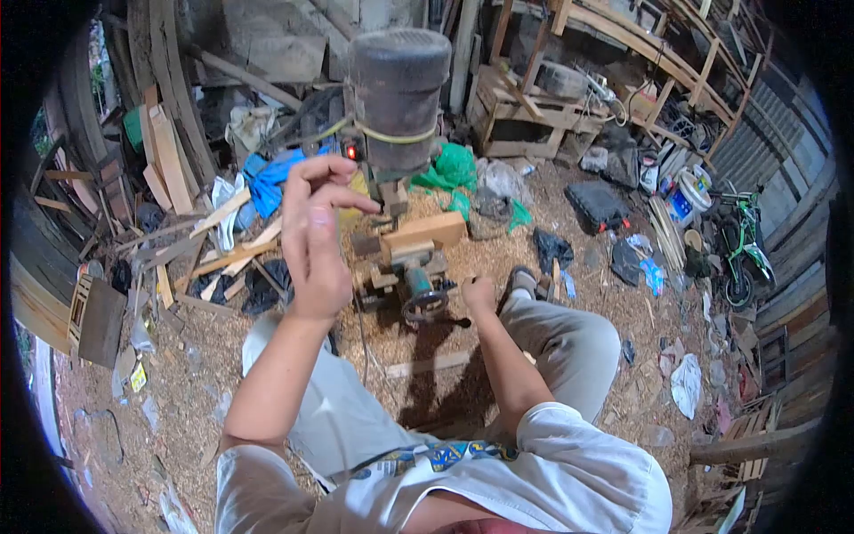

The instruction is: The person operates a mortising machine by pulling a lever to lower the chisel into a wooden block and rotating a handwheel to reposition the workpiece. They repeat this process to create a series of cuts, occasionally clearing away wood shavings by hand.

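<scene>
My left hand (pixel 322 236) is raised to the left of a machine with a dark, rounded motor housing (pixel 398 102). Its fingers are bent and apart, with nothing between them, near a small red light on the machine. A wooden block (pixel 425 235) lies on the machine's vise, below the motor. Under the block is a round handwheel (pixel 425 307). My right hand (pixel 479 294) is closed at the right of the handwheel, beside my knee; what it grips is too small to make out.
Wood shavings and scraps cover the floor (pixel 569 258). Boards (pixel 167 156) and a blue bag (pixel 271 182) stand and lie at the left. At the right are a black case (pixel 598 206), a white bucket (pixel 689 196) and a green bicycle (pixel 743 245). A wooden bench (pixel 525 111) stands behind.
</scene>
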Available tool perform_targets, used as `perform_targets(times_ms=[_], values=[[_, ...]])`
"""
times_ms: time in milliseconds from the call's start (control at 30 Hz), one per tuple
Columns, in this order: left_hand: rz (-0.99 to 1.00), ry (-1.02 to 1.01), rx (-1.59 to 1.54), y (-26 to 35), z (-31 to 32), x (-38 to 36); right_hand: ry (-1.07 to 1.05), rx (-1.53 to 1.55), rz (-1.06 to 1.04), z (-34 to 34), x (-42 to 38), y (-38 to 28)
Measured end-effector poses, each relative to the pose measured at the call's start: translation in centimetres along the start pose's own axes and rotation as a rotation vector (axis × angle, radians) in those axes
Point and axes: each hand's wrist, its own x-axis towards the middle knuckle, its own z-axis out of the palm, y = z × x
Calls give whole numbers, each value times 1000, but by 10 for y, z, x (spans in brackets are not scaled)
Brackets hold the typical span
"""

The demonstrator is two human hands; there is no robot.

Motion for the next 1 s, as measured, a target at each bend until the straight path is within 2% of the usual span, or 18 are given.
perform_targets(times_ms=[33,167,233,333,367,433,467,500,533,567,633,767,800,833,900,967,1000], values=[[18,-2,-25,-2,2,1,132,83,72,-22,6,-28],[-9,-29,32,0,10,2,319,570,-334,-69,84,-130],[-1,-48,84,-3,13,1,241,794,-518,-115,100,-205],[14,-75,131,-4,21,3,233,1058,-694,-186,110,-321],[-6,-76,137,-5,24,3,102,1129,-593,-208,118,-352],[-12,-89,154,-10,28,3,88,1284,-817,-239,124,-408],[-3,-106,186,-11,30,4,56,1300,-831,-251,132,-435],[-4,-117,178,-15,32,3,20,1313,-840,-259,148,-463],[7,-119,183,-17,35,3,149,1217,-937,-237,226,-499],[14,-123,188,-18,37,3,149,1226,-947,-256,203,-506],[0,-123,158,-17,43,5,-292,1257,-714,-292,161,-511],[-14,-118,118,-18,41,7,-256,1212,-637,-308,140,-494],[-10,-114,114,-19,42,7,-139,1114,-604,-331,94,-483],[-13,-115,106,-20,42,8,-134,1108,-599,-341,90,-483],[-34,-81,78,-17,44,7,-430,1080,-560,-355,101,-483],[-44,-101,99,-18,46,6,-435,1139,-533,-355,109,-495],[-30,-115,105,-21,47,5,-461,1279,-621,-353,108,-504]])
